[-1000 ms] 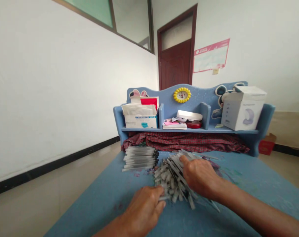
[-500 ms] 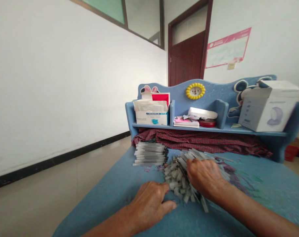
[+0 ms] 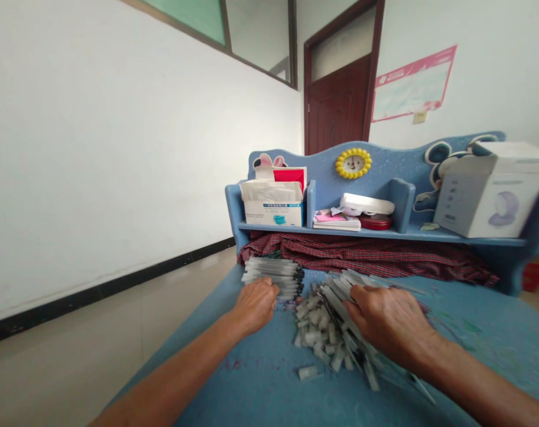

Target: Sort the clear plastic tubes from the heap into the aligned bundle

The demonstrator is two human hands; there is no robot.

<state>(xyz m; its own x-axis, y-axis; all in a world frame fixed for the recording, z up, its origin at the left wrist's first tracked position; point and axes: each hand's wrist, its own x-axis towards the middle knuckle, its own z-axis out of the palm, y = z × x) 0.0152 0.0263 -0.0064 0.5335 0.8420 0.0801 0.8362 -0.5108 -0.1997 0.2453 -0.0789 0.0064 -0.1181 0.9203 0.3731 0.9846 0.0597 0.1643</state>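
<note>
the left hand (image 3: pixel 255 306) has moved off the pile and over to a neat stack of thin grey plastic tubes with black tips (image 3: pixel 280 274). it lies curled on the stack's near end, but i cannot tell if it grips. the right hand (image 3: pixel 387 320) rests half bent, grip unclear, with a messy pile of white-ended plastic tubes (image 3: pixel 320 326) under it and to its left. a small white plastic piece (image 3: pixel 308 372) lies alone nearer the person. past both hands, a red checked cloth (image 3: pixel 362 258) sits on the flat blue desk (image 3: pixel 496 356).
</note>
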